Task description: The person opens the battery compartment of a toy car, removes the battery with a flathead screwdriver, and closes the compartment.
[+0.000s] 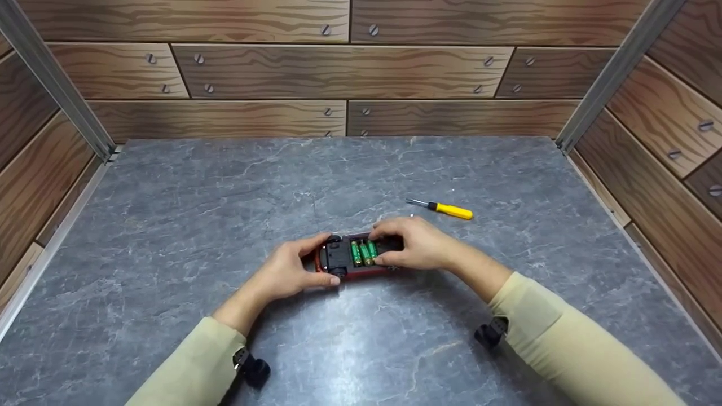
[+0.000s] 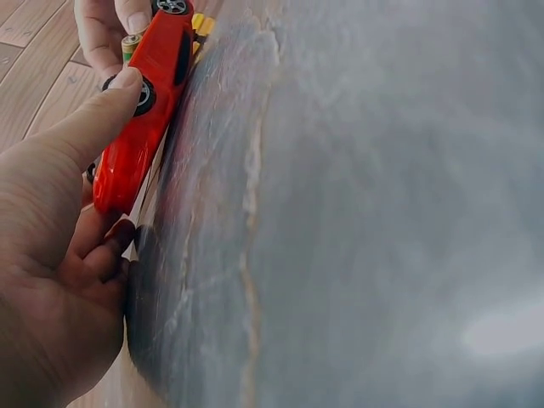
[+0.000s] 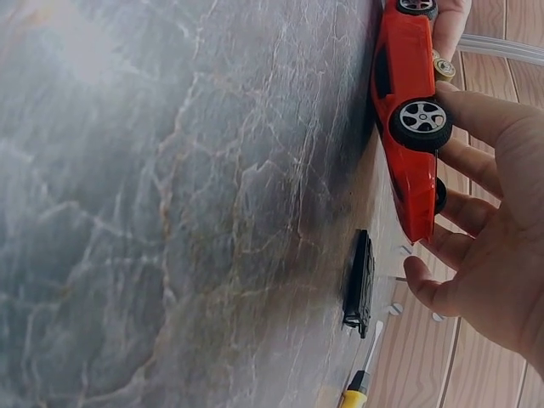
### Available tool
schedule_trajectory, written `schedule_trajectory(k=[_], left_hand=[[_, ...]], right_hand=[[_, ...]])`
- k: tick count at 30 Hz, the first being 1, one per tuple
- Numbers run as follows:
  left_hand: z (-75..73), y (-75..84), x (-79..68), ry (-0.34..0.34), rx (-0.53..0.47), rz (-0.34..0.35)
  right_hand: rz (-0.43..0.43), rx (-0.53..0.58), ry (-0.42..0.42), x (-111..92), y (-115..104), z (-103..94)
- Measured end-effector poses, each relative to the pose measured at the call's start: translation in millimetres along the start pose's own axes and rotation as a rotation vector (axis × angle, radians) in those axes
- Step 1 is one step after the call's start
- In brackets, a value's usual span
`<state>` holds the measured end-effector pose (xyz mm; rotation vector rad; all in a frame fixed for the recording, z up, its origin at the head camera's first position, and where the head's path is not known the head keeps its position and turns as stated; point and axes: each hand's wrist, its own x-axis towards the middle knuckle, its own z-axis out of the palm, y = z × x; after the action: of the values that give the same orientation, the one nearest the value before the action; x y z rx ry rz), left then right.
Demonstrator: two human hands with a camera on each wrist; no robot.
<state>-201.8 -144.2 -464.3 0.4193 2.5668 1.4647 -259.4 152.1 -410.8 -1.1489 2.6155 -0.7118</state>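
Note:
A red toy car (image 3: 408, 59) lies wheels up, its black underside (image 1: 338, 256) showing several green batteries (image 1: 356, 252) side by side in an open compartment. My left hand (image 1: 287, 268) grips the car's end at left, thumb along the near side by a wheel (image 2: 146, 96) and fingers on the far side. Over the other end is my right hand (image 1: 420, 242), with thumb and forefinger at the two ends of the rightmost battery (image 1: 372, 248), pinching it. One battery end (image 3: 443, 68) stands proud of the car body in the right wrist view.
A yellow-handled screwdriver (image 1: 451, 211) lies beyond my right hand. In the right wrist view, a small black plastic piece (image 3: 360, 285) rests on the grey marbled table (image 1: 225, 192). Wood-patterned panels (image 1: 338, 70) rise behind the table and at both sides.

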Motion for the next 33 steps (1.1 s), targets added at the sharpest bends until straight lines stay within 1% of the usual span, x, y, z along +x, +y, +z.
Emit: schedule_trajectory(k=[9, 15, 23, 33], left_hand=[[-0.1, 1.6, -0.4, 0.007, 0.012, -0.006], [-0.2, 2.6, 0.2, 0.002, 0.020, -0.018], [0.0, 2.7, -0.2, 0.010, 0.019, 0.000], [0.7, 2.4, 0.2, 0.006, 0.021, 0.004]], right_hand=[[0.023, -0.005, -0.023, 2.5, -1.5, -0.2], [0.020, -0.004, -0.037, 3.5, -2.7, -1.0], [0.010, 0.001, -0.050, 3.3, -2.9, -4.3], [0.002, 0.056, -0.085, 4.9, 1.5, -6.2]])
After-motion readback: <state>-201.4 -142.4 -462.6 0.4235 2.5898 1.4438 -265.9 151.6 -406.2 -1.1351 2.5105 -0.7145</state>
